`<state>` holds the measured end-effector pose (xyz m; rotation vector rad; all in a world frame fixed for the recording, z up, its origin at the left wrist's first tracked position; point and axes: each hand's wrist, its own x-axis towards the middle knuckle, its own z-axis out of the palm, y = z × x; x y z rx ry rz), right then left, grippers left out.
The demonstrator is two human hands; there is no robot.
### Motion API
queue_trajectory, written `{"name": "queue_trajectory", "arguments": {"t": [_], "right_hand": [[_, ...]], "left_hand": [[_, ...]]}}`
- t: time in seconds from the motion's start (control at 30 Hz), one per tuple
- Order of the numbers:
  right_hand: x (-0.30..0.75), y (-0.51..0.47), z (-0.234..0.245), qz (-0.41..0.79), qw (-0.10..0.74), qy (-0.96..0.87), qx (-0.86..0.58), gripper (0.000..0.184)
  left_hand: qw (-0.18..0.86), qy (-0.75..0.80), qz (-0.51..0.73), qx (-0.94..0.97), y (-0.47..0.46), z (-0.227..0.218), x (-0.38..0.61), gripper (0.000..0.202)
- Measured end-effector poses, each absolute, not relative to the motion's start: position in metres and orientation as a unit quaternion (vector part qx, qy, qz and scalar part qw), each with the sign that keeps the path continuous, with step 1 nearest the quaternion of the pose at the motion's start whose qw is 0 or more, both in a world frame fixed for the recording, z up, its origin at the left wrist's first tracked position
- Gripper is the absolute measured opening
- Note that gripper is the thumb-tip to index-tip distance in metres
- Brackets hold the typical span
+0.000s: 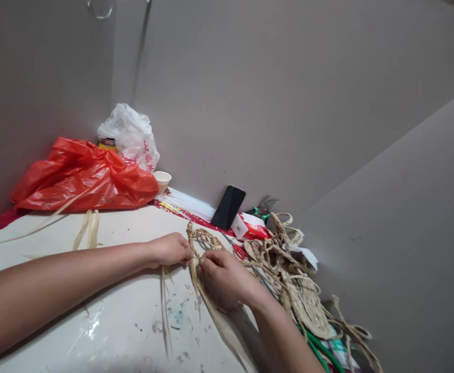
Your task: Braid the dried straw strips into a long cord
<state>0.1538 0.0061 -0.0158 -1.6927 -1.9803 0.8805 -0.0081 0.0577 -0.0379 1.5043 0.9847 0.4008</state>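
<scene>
My left hand point(170, 250) and my right hand point(223, 277) meet over a white table point(126, 321), both pinched on a braided straw piece point(203, 237) that loops up behind them. Loose pale straw strands point(215, 316) trail from the braid toward me, under and past my right hand. More thin strands point(166, 305) hang down from my left hand's fingers onto the table.
A pile of woven straw pieces point(289, 269) lies right of my hands. A black phone point(229, 207) leans on the wall, with green-handled pliers point(261, 210) beside it. A red plastic bag point(87, 178), a white bag point(131, 134) and a paper cup point(162, 181) sit at the back left. Loose straw point(89, 228) lies nearby.
</scene>
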Motion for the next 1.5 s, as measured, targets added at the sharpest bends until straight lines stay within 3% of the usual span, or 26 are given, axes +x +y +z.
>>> {"name": "queue_trajectory", "arguments": {"t": [0.2,0.47,0.6,0.67,0.77,0.83,0.9,1.0,1.27,1.4,1.5], "right_hand": [[0.132,-0.001,-0.019,0.461,0.237,-0.6,-0.61,0.028],[0.113,-0.022,-0.023,0.182,0.156,-0.739,-0.629,0.025],[0.123,-0.03,0.007,0.374,0.104,-0.752,-0.532,0.029],[0.133,-0.024,0.018,0.435,0.153,-0.706,-0.538,0.036],[0.144,-0.007,0.016,0.34,0.362,-0.612,-0.615,0.038],[0.144,0.002,0.004,0.382,0.403,-0.558,-0.617,0.037],[0.138,0.006,-0.01,0.495,0.387,-0.515,-0.583,0.036],[0.133,0.008,-0.024,0.611,0.346,-0.459,-0.544,0.037],[0.149,0.017,-0.032,0.672,0.276,-0.441,-0.527,0.036],[0.143,0.016,-0.034,0.699,0.306,-0.386,-0.519,0.032],[0.135,0.013,-0.035,0.674,0.339,-0.378,-0.536,0.024]], "left_hand": [[0.636,0.42,0.192,0.619,0.054,-0.037,-0.008,0.023],[0.698,0.41,0.182,0.558,0.049,-0.029,-0.009,0.016],[0.748,0.364,0.17,0.528,0.056,-0.028,-0.012,0.011],[0.771,0.334,0.163,0.518,0.059,-0.026,-0.015,0.017],[0.79,0.304,0.152,0.511,0.064,-0.026,-0.017,0.026],[0.794,0.288,0.155,0.512,0.065,-0.028,-0.017,0.028],[0.79,0.282,0.165,0.519,0.065,-0.029,-0.017,0.029],[0.774,0.291,0.174,0.534,0.064,-0.029,-0.017,0.027],[0.662,0.304,0.135,0.672,0.068,-0.032,-0.021,0.015],[0.511,0.301,0.155,0.79,0.072,-0.035,-0.022,0.011],[0.468,0.313,0.138,0.815,0.07,-0.029,-0.022,0.01]]}}
